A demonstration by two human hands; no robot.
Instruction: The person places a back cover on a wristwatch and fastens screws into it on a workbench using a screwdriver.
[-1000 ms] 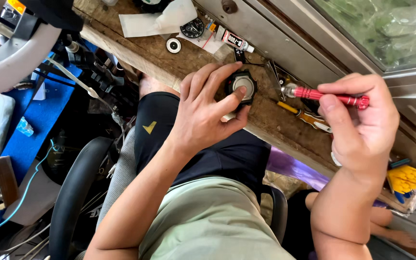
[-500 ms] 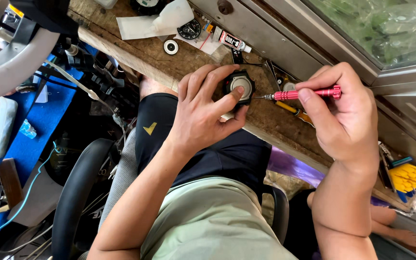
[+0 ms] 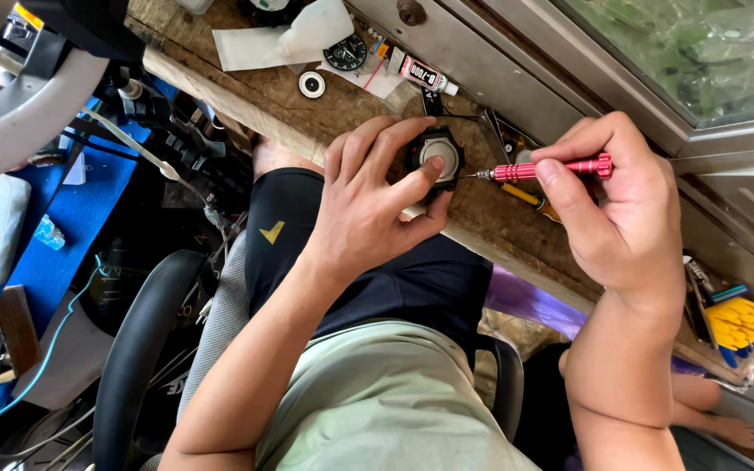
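Glue tube [image 3: 423, 71]: small, white label with red and black print, black cap end, lying near bench [image 3: 325, 113] back edge. Bag [image 3: 737, 324]: clear, holding yellow pieces, at the bench's right end.

Bench: a worn wooden workbench [image 3: 246, 83] is seen running from far left to right | Window: a metal-framed window [image 3: 682, 52] with greenery behind the glass is set along the far right | Seating: a black chair arm [image 3: 137, 349] is noted near left | Surface: blue covering [image 3: 63, 253] is laid at left | Light: daylight.
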